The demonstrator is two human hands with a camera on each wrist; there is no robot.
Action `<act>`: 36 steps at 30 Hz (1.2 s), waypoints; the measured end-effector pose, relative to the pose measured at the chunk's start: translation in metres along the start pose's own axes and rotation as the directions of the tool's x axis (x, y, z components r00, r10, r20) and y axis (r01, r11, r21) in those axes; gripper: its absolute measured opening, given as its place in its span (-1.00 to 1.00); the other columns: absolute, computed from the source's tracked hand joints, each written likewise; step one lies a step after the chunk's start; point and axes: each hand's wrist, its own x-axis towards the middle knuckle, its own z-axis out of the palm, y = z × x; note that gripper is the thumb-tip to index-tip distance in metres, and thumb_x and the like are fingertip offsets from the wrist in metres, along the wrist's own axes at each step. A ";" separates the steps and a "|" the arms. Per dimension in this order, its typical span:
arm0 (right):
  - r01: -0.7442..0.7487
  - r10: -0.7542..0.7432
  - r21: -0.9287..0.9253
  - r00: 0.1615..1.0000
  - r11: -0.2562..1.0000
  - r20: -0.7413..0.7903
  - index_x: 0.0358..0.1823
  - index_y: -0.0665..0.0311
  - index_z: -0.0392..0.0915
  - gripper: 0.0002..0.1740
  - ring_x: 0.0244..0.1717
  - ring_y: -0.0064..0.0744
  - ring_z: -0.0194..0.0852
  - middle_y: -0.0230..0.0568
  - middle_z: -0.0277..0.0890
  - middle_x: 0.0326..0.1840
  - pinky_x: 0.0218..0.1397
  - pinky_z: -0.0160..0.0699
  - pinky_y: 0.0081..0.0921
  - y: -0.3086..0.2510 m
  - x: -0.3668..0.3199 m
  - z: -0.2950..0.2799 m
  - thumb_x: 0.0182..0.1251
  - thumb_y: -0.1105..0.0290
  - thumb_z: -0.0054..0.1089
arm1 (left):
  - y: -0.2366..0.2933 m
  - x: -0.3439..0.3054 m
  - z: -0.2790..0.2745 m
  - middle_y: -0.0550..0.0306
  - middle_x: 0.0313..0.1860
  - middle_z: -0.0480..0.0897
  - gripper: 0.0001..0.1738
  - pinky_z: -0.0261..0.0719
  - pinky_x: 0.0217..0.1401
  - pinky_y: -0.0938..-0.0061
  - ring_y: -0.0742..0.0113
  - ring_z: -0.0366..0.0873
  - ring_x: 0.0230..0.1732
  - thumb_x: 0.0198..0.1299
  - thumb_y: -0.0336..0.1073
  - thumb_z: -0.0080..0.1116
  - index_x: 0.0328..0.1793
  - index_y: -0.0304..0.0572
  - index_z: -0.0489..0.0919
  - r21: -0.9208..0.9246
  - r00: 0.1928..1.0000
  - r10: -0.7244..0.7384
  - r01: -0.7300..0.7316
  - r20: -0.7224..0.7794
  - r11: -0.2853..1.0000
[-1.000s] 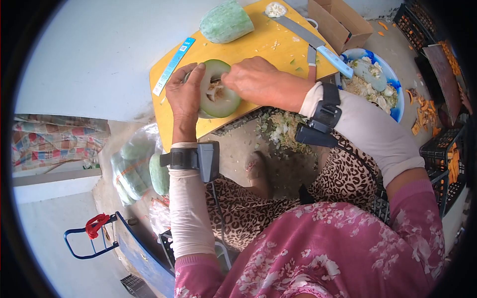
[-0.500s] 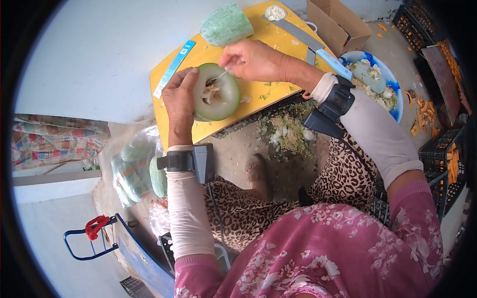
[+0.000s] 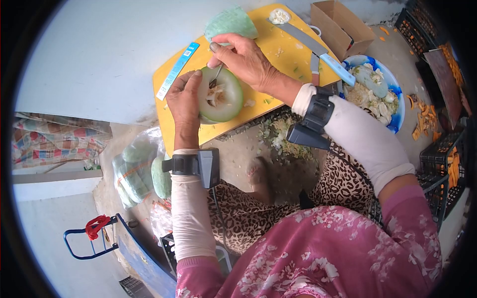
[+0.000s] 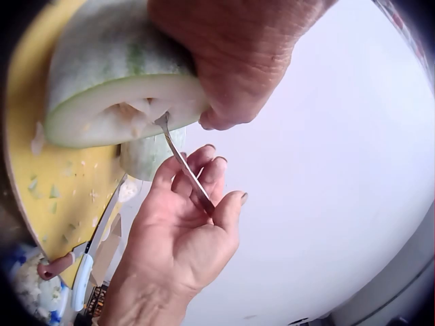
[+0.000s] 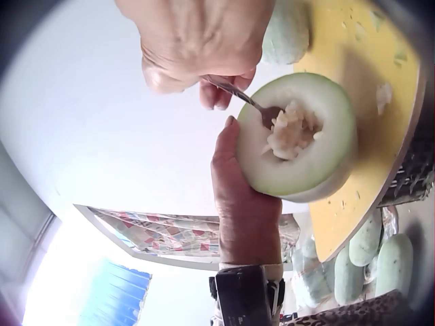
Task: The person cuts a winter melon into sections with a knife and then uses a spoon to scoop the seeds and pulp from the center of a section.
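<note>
A cut winter melon [image 3: 232, 102] rests near the edge of the yellow table [image 3: 174, 131], its pale cut face turned toward the person. In the right wrist view, loose pulp and seeds [image 5: 289, 136] show in its hollow. My left hand [image 3: 185, 102] grips the melon's side, thumb by the cut rim. Above the hollow, my right hand [image 3: 246, 62] holds a metal spoon [image 4: 182, 159] by its handle, fingers curled around it. The spoon's bowl [image 5: 270, 117] dips into the upper part of the hollow, against the pulp.
Behind stands another melon piece [image 3: 231, 25]. A large knife [image 3: 338, 68], a smaller knife [image 3: 315, 64] and a blue-white strip [image 3: 178, 71] lie on the table. To the right are a basin [image 3: 398, 92] of scraps and a cardboard box [image 3: 343, 30]. Bagged melons [image 3: 131, 171] sit at lower left.
My right hand moved from the melon's right rim up and over its top, turning so the spoon enters the hollow from above. My left hand keeps its grip on the melon.
</note>
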 end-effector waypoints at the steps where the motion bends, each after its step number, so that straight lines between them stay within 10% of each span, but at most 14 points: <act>1: -0.007 0.010 0.084 0.999 0.996 -0.034 0.21 0.53 0.32 -0.47 -0.32 -0.49 0.58 -0.16 0.60 -0.39 -0.23 0.56 -0.54 0.001 0.001 0.005 0.36 0.28 0.15 | 0.001 -0.001 0.000 0.05 -0.28 0.69 -0.71 0.56 -0.17 0.52 0.40 0.59 -0.28 0.14 -0.28 0.32 -0.13 -0.40 0.66 0.010 1.000 0.004 -0.004 -0.002 1.000; 11: -0.003 0.095 0.447 0.978 0.895 -0.184 0.07 0.49 0.38 -0.63 -0.69 -0.58 0.22 -0.33 0.34 -0.62 -0.61 0.30 -0.54 0.006 0.012 0.029 0.44 0.29 0.00 | 0.000 -0.004 0.001 0.07 -0.25 0.67 -0.69 0.56 -0.18 0.55 0.41 0.58 -0.27 0.19 -0.26 0.27 -0.07 -0.39 0.64 0.026 1.000 0.008 -0.008 0.009 1.000; 36: -0.486 0.569 0.409 0.816 0.773 -0.106 -0.07 0.37 0.33 -0.81 -0.69 -0.56 -0.05 -0.36 0.14 -0.60 -0.60 0.08 -0.44 0.018 0.053 0.015 0.45 0.40 -0.20 | -0.009 -0.010 0.011 -0.04 -0.21 0.67 -0.55 0.57 -0.13 0.49 0.37 0.58 -0.23 0.10 -0.24 0.36 -0.01 -0.50 0.61 0.083 0.993 0.115 -0.113 -0.026 0.990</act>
